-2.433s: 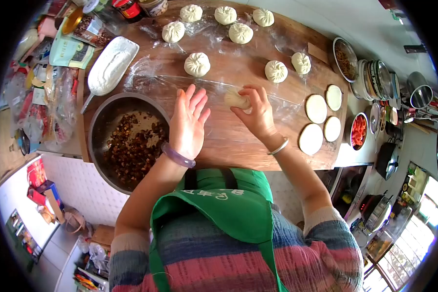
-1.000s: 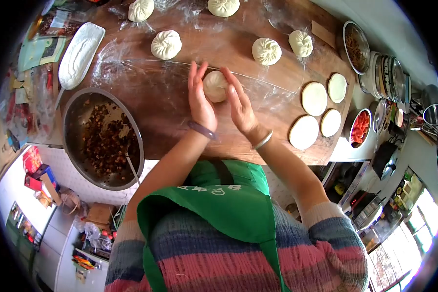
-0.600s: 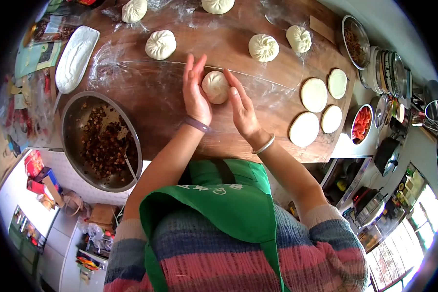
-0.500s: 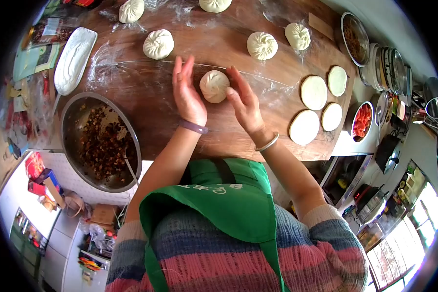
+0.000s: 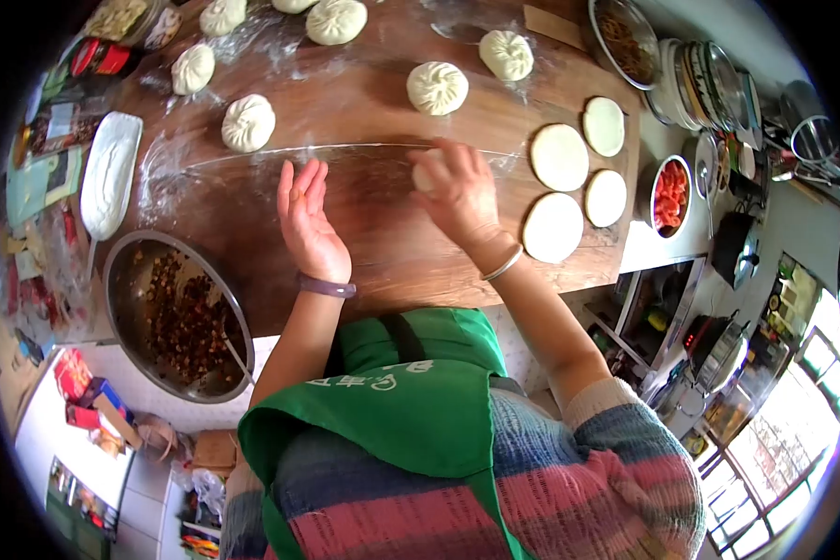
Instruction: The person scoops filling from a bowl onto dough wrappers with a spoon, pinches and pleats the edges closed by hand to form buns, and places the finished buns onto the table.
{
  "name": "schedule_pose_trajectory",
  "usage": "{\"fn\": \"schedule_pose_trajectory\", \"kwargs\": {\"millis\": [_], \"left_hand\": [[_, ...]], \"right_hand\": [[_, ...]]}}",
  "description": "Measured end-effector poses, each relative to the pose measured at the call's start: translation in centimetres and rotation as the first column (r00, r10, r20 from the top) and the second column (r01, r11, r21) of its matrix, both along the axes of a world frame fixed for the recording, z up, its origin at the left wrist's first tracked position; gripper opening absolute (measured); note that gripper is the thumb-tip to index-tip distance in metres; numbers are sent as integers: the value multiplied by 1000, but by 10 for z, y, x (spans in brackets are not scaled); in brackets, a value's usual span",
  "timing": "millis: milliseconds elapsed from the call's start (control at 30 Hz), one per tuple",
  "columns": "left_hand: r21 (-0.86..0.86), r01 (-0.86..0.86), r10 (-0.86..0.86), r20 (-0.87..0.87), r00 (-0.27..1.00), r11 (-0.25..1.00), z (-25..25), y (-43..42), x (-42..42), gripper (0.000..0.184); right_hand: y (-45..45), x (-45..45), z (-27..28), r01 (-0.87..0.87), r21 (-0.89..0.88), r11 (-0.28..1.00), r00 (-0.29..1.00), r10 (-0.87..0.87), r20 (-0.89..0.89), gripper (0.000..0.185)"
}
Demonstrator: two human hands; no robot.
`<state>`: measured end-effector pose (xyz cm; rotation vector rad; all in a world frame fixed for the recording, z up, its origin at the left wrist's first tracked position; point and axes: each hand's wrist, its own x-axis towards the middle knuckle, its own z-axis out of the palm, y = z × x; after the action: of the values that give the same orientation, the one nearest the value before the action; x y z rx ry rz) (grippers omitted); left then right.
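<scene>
"Looking down at the wooden board [image 5: 383, 245], how did we find the left hand [image 5: 315, 231]?"

"We found it open, its palm toward us and its fingers pointing to the far side. It was nearest to the metal bowl [image 5: 123, 313] on the near left, but apart from it."

"And the right hand [image 5: 459, 191]?"

"We saw it gripping a pale bun [image 5: 426, 171], its fingers bent over the right side of the dough. The hand was blurred, so we could make out only part of the bun."

"Where exactly was that bun?"

"We placed it around the middle of the board, to the right of the left hand and just to the near side of a thin pale line [image 5: 345, 146]. We couldn't tell whether it touched the wood."

"What lay around it?"

"Toward the far side we counted two pleated buns [image 5: 437, 89] right of centre and one more [image 5: 249, 123] to the left. To the right of the hand lay four flat dough rounds [image 5: 559, 158]."

"And on the left?"

"We noticed a scoop of white flour [image 5: 112, 175] at the board's left side, and in the metal bowl a dark, chopped filling [image 5: 189, 327] with a utensil [image 5: 239, 358] leaning out."
</scene>
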<state>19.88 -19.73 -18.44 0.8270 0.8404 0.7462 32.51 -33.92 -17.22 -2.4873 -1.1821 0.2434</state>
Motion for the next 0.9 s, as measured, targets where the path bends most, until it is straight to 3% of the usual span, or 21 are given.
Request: {"fn": "schedule_pose_trajectory", "kwargs": {"millis": [100, 267, 367, 400, 467, 567, 667, 700, 767, 800, 833, 867, 900], "left_hand": [[-16, 44, -44, -33, 998, 999, 0, -6, -1, 55], [-10, 124, -124, -16, 992, 992, 9, -15, -2, 53], [-1, 162, -162, -20, 987, 987, 20, -17, -5, 53], [-11, 171, -171, -21, 985, 985, 23, -17, -7, 53], [-27, 186, -186, -20, 982, 982, 30, -19, -8, 53], [-34, 211, -210, 23, 977, 977, 37, -18, -13, 54], [-58, 242, -239, 45, 970, 969, 49, -15, -19, 54], [-38, 251, -246, 99, 964, 967, 46, -15, -23, 55], [-80, 258, -247, 129, 961, 963, 55, -16, -26, 53], [-106, 262, -244, 158, 957, 959, 58, -16, -28, 53], [-120, 287, -262, 189, 946, 950, 62, -15, -30, 53], [-131, 306, -274, 214, 937, 943, 67, -14, -33, 53], [-130, 324, -289, 230, 929, 937, 73, -12, -36, 54]], "right_hand": [[-25, 19, -2, 187, -16, 982, 980, -186, 67, 55], [-61, 52, -2, 394, 185, 901, 897, -420, 138, 54], [-114, 96, -12, 686, -91, 722, 711, -639, 293, 51], [-121, 101, -3, 721, -194, 665, 691, -673, 265, 49], [-139, 111, -13, 718, -255, 647, 696, -680, 232, 47], [-145, 121, -23, 792, -169, 587, 610, -776, 162, 44], [-152, 134, -24, 783, -221, 582, 576, -812, -94, 45], [-151, 131, -25, 808, -114, 578, 571, -816, -87, 44], [-157, 124, -35, 674, 46, 738, 725, -672, 151, 46], [-157, 120, -29, 657, 120, 744, 743, -666, 66, 42], [-134, 100, 18, 650, -22, 760, 753, -639, 160, 38], [-134, 94, 24, 538, 100, 837, 809, -545, 220, 30], [-115, 76, 56, 627, 32, 778, 769, -625, 131, 28]]}}
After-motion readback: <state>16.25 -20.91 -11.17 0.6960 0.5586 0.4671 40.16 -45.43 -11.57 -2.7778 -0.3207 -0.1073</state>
